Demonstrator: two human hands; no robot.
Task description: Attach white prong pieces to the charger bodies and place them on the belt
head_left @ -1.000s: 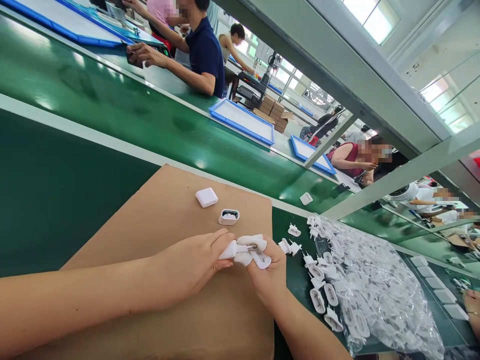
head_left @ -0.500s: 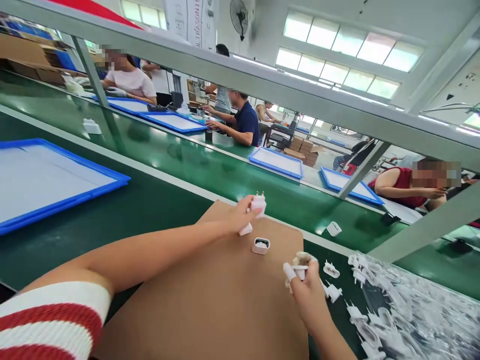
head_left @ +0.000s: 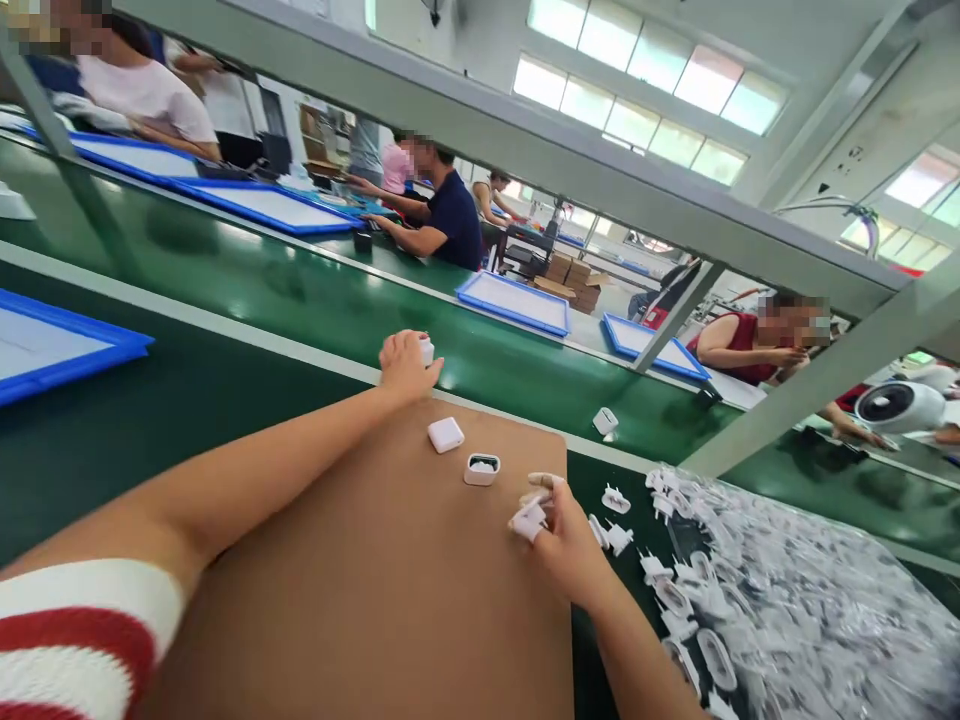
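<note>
My left hand (head_left: 409,368) is stretched out over the green belt at the far edge of the board, its fingers closed round a white plug charger (head_left: 427,350). Finger covers wrap some fingertips of my right hand (head_left: 551,525), which pinches a small white plug part (head_left: 531,519) above the board's right side. Between the hands, an open-topped white charger housing (head_left: 481,470) stands on the brown board (head_left: 420,580). Just behind it lies a closed white charger body (head_left: 446,434). Several white plug pieces (head_left: 616,499) lie right of the board.
A heap of clear-bagged white plug parts (head_left: 810,600) covers the right side. One white charger (head_left: 605,421) rests on the green belt (head_left: 315,300). A blue-rimmed tray (head_left: 67,345) lies at left. A slanted metal frame (head_left: 525,130) crosses ahead; co-workers sit beyond.
My left hand has carried the charger left and away, out over the belt. The charger body beside it is now uncovered. The whole view has shifted to the right.
</note>
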